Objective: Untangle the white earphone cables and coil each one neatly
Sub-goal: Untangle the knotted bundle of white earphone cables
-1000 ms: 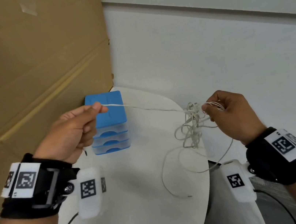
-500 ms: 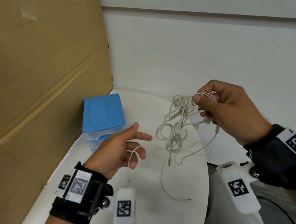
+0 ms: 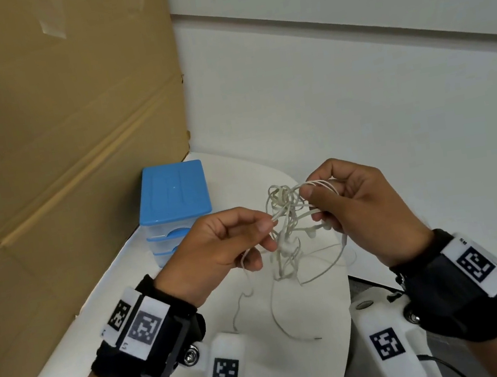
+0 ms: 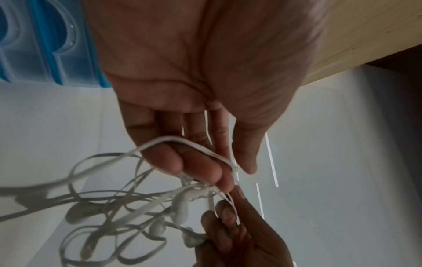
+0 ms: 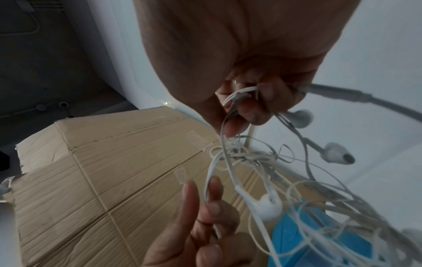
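The untangling step is judged to be in hand; no cable has yet been freed or coiled. The earphone cables [image 3: 287, 221] are held as one knotted bundle above the tabletop [image 3: 267, 363], between the two hands, with loose ends trailing down toward 6 o'clock. The upper loops of the bundle are gripped by the right hand [image 3: 363, 213], thumb and curled fingers closed on several strands. A single strand at the bundle's 9 o'clock side is pinched by the left hand [image 3: 218, 251], and a further strand is looped over its lower fingers. A blue drawer box [image 3: 174, 196] stands on the tabletop at 10 o'clock from the bundle.

The next move is judged to call for the pinched strand being drawn clear through the knot while the bundle is held steady.

How many cables make up the bundle cannot be told. The knot's core is blurred in the wrist views, and which earbud belongs to which strand cannot be traced.
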Demonstrator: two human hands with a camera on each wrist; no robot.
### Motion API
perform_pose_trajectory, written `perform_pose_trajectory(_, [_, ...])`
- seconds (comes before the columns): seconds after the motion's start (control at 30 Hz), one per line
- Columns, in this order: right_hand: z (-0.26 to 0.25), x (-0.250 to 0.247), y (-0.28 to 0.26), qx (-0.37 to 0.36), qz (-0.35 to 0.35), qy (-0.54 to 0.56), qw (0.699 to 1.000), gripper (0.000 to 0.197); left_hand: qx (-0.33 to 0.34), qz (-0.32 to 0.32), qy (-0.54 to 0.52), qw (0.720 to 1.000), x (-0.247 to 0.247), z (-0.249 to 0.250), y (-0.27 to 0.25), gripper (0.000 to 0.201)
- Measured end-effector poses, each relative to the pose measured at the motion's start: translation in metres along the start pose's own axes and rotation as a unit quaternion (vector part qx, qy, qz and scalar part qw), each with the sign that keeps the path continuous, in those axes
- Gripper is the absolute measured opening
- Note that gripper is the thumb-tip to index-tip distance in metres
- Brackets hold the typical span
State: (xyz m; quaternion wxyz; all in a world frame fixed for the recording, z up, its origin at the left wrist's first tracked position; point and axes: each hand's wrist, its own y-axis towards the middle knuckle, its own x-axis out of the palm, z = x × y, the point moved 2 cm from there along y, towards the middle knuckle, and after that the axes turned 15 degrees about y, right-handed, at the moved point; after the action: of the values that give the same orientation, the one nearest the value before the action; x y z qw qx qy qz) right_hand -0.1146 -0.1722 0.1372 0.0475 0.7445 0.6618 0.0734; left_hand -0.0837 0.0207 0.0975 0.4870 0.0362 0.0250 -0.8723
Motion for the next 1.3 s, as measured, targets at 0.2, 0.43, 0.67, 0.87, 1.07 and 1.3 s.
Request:
perform_pose_trajectory(0.2, [0.002, 0.012, -0.005, 0.024, -0.015, 0.025, 0.999, 0.014, 0.016, 0.058, 0.056, 0.997, 0.003, -0.002, 0.004, 0.028])
perform_pose_trajectory(0.43, [-0.001, 0.015, -0.006, 0.056, -0.07, -0.01, 0.996, 0.021, 0.018, 0.094, 0.084, 0.992, 0.001, -0.003, 0.005, 0.018])
perform_pose_trajectory(0.67, [0.0, -0.008, 0.0, 0.061, -0.014, -0.08, 0.995, 0.012, -0.03, 0.133, 0.004, 0.991, -0.018, 0.003, 0.005, 0.016])
perform_pose_trajectory(0.87, [-0.001, -0.01, -0.001, 0.069, -0.048, -0.109, 0.99, 0.009, -0.054, 0.148, -0.087, 0.984, -0.028, -0.001, 0.007, 0.014])
perform_pose_trajectory(1.07, [-0.003, -0.007, 0.0, 0.047, -0.025, -0.094, 0.994, 0.013, -0.068, 0.116, -0.12, 0.984, -0.027, 0.001, 0.007, 0.014])
perform_pose_trajectory(1.3, [-0.003, -0.007, 0.001, 0.04, -0.016, -0.074, 0.996, 0.018, -0.056, 0.054, -0.166, 0.983, -0.022, 0.004, 0.004, 0.011])
